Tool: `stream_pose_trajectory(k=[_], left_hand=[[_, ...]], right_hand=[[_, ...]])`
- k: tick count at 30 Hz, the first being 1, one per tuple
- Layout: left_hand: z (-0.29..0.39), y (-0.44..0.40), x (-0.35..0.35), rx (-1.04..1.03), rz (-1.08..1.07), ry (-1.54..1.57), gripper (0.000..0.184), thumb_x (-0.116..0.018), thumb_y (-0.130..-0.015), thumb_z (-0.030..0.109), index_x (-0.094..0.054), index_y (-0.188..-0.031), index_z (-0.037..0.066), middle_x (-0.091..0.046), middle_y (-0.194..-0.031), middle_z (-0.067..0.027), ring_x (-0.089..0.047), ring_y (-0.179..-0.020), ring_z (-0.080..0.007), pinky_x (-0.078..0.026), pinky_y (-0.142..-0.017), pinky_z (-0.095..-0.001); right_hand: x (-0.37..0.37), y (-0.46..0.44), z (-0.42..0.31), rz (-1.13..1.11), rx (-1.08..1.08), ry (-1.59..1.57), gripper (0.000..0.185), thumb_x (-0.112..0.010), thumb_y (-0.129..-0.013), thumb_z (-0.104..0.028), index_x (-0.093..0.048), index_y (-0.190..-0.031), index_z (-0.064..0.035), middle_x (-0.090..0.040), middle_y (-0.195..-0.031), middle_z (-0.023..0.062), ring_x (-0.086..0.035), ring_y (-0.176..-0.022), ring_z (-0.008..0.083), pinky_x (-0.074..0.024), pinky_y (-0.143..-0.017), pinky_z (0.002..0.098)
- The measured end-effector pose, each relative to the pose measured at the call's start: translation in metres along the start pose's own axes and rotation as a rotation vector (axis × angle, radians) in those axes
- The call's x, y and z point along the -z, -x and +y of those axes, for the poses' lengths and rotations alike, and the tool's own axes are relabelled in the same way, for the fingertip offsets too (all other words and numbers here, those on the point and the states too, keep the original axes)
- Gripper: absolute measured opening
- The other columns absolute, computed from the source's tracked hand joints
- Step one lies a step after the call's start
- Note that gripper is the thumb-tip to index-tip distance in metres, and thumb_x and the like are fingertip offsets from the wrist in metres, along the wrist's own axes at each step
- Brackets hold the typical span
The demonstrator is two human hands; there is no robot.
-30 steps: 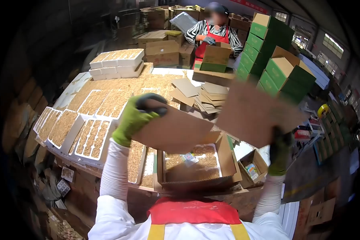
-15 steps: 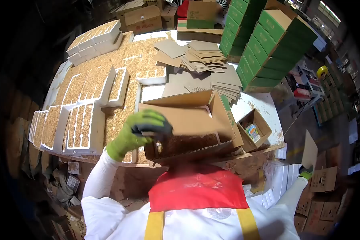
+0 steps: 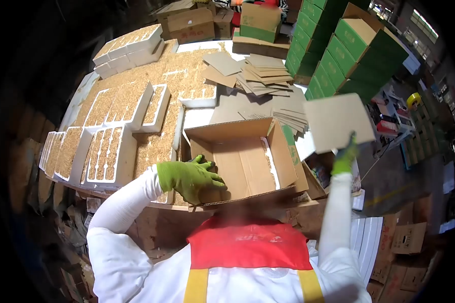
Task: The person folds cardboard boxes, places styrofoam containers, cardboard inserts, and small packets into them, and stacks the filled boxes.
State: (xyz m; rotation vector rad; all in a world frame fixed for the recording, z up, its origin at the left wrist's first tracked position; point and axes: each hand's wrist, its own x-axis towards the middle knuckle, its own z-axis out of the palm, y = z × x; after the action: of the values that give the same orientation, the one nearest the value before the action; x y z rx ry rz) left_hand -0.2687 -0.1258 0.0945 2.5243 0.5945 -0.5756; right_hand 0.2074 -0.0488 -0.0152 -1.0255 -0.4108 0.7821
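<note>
My left hand (image 3: 193,181), in a green glove, reaches into the open cardboard box (image 3: 286,166) at its left side. Its fingers are spread on a flat brown cardboard sheet (image 3: 241,174) that covers most of the box's inside. A strip of a white tray (image 3: 270,162) shows along the right of that sheet. To the right of the box, my right hand (image 3: 345,154) grips a square cardboard sheet (image 3: 338,121) by its lower edge and holds it raised. Behind this hand, a small cardboard box (image 3: 314,186) is partly hidden.
White trays of brown granular material (image 3: 104,154) cover the left of the table. Loose cardboard sheets (image 3: 260,76) lie beyond the open box. Green boxes (image 3: 333,70) are stacked at the back right. Part of another person (image 3: 235,6) shows behind a green-and-brown box (image 3: 260,22).
My left hand has lowered onto the sheet in the box, which now lies flatter. My right hand has come up from the lower right with its cardboard sheet.
</note>
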Motion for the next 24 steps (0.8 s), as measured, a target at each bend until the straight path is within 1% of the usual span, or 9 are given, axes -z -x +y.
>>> stream_pose_trajectory(k=[2,4,7,9,12,17,20,23,24], left_hand=[[-0.017,0.001,-0.003,-0.023,0.025,0.047,0.088,-0.08,-0.062,0.036,-0.046,-0.142,0.019,-0.048,-0.137,-0.0144,-0.033,-0.137,-0.0417,-0.022,-0.112,-0.0599],[-0.02,0.002,-0.001,0.019,0.053,0.056,0.09,-0.08,-0.062,0.038,-0.046,-0.143,0.019,-0.045,-0.141,-0.0154,-0.029,-0.14,-0.0442,-0.02,-0.111,-0.0644],[0.006,-0.008,-0.006,0.301,0.001,-0.084,0.084,-0.075,-0.067,0.034,-0.045,-0.143,0.018,-0.041,-0.146,-0.0164,-0.03,-0.137,-0.0514,-0.022,-0.105,-0.0734],[0.02,-0.021,-0.041,0.418,0.22,-0.249,0.072,-0.068,-0.074,0.018,-0.045,-0.142,0.011,-0.039,-0.145,-0.0206,-0.037,-0.129,-0.0555,-0.036,-0.098,-0.0717],[0.033,-0.037,-0.04,0.482,0.361,-0.135,0.058,-0.058,-0.087,0.016,-0.043,-0.143,0.008,-0.028,-0.154,-0.0218,-0.038,-0.129,-0.0566,-0.044,-0.092,-0.0674],[0.038,-0.024,-0.029,0.389,0.295,-0.073,0.058,-0.064,-0.079,0.01,-0.053,-0.135,0.011,-0.051,-0.134,-0.0205,-0.058,-0.109,-0.0424,-0.051,-0.092,-0.0459],[0.041,0.019,0.0,0.243,0.697,0.196,0.05,-0.066,-0.078,0.008,-0.059,-0.127,0.007,-0.061,-0.122,-0.0189,-0.059,-0.112,-0.0359,-0.05,-0.092,-0.0424],[0.027,0.05,-0.035,0.531,1.419,0.418,0.043,-0.066,-0.079,0.007,-0.062,-0.122,0.005,-0.063,-0.122,-0.0141,-0.058,-0.117,-0.0333,-0.047,-0.098,-0.0433],[0.012,0.039,-0.07,0.591,1.672,0.555,0.041,-0.067,-0.078,0.008,-0.064,-0.119,0.005,-0.063,-0.125,-0.0103,-0.057,-0.117,-0.0325,-0.046,-0.1,-0.0442]], right_hand=[[-0.057,-0.016,0.058,-0.103,0.01,-0.108,0.057,-0.063,-0.093,-0.043,-0.053,-0.13,-0.0016,-0.06,-0.125,0.0108,-0.057,-0.113,0.0244,-0.0436,-0.099,0.0407],[-0.081,-0.039,0.12,-0.192,-0.303,-0.129,0.056,-0.065,-0.091,-0.04,-0.053,-0.132,-0.004,-0.062,-0.121,0.0107,-0.057,-0.112,0.0229,-0.0459,-0.094,0.0383],[-0.096,0.003,0.114,-0.248,-0.404,0.279,0.042,-0.066,-0.09,-0.033,-0.056,-0.122,-0.0078,-0.063,-0.109,0.0069,-0.059,-0.098,0.0202,-0.0492,-0.079,0.0351],[-0.089,0.02,0.115,-0.254,-0.325,0.363,0.029,-0.066,-0.091,-0.024,-0.056,-0.114,-0.0096,-0.062,-0.1,0.0037,-0.059,-0.083,0.0166,-0.0494,-0.069,0.0307],[-0.073,0.062,0.071,-0.472,-0.208,0.24,0.036,-0.059,-0.094,-0.009,-0.051,-0.129,-0.002,-0.061,-0.104,0.005,-0.062,-0.089,0.0144,-0.0511,-0.073,0.0257],[-0.056,0.079,0.03,-0.638,-0.053,0.265,0.036,-0.059,-0.092,-0.003,-0.052,-0.127,0.0013,-0.062,-0.108,0.0094,-0.062,-0.089,0.0152,-0.0518,-0.078,0.0251],[-0.049,0.076,0.012,-0.682,0.046,0.409,0.035,-0.06,-0.09,-0.001,-0.055,-0.124,0.0023,-0.063,-0.107,0.0066,-0.061,-0.093,0.0146,-0.0516,-0.083,0.0281],[-0.039,0.099,0.016,-0.94,-0.131,0.339,0.031,-0.064,-0.089,-0.007,-0.061,-0.119,-0.0012,-0.064,-0.111,0.0045,-0.06,-0.1,0.0157,-0.0504,-0.089,0.0316],[-0.05,0.125,0.02,-1.037,0.057,0.434,0.033,-0.067,-0.085,-0.007,-0.062,-0.118,-0.004,-0.063,-0.115,0.0066,-0.06,-0.106,0.0207,-0.0495,-0.093,0.0336]])
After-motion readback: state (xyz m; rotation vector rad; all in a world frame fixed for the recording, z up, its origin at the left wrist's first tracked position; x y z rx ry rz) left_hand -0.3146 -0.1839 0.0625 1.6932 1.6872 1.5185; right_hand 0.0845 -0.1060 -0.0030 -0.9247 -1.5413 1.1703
